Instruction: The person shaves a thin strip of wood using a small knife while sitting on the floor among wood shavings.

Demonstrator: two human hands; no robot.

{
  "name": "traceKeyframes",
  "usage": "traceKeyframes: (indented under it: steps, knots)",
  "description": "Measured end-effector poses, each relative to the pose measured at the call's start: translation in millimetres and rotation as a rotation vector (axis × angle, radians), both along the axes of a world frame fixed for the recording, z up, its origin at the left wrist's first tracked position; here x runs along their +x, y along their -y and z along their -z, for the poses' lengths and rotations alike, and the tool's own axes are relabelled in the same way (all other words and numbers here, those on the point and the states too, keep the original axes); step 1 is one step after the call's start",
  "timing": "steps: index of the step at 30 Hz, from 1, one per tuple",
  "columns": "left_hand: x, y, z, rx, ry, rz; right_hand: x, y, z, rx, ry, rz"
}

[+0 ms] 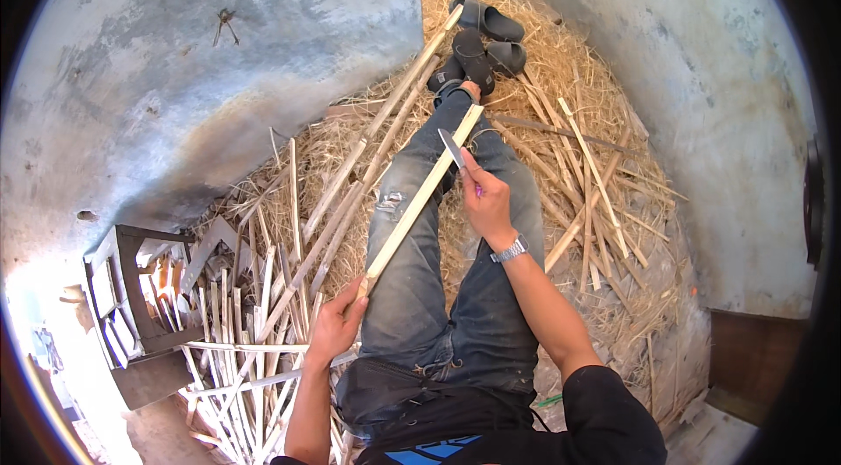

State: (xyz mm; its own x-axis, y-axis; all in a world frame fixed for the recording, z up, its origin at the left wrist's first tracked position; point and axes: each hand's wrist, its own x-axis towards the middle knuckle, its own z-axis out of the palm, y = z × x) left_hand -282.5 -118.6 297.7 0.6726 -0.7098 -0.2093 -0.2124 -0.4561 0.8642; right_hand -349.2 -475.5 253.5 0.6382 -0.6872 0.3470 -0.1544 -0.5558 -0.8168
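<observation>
A long pale strip of split wood or bamboo (419, 202) slants across my thighs, its far end over my shins. My left hand (336, 322) is closed around the strip's near end. My right hand (487, 200), with a metal watch (511, 249) at the wrist, grips a knife by its handle, of which a bit of purple shows. The knife's blade (451, 148) lies against the strip near its far end. A thin curl of shaving stands beside the blade.
Shavings (561, 44) cover the floor around my legs. Loose strips (596, 193) lie to the right, and a bundle of strips (232, 377) to the left. Longer poles (350, 167) lean beside my left leg. Dark clogs (491, 22) are by my feet. Grey walls (263, 27) enclose both sides.
</observation>
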Motion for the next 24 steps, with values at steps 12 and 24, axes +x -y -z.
traceKeyframes:
  steps: [12,24]
  knots:
    - [9,37,-12,0.03,-0.796,-0.235,-35,-114,-15,-0.141,-0.14,-0.579]
    - [28,35,-13,-0.041,-1.14,-0.16,-6,-43,12,-0.097,-0.004,-0.241]
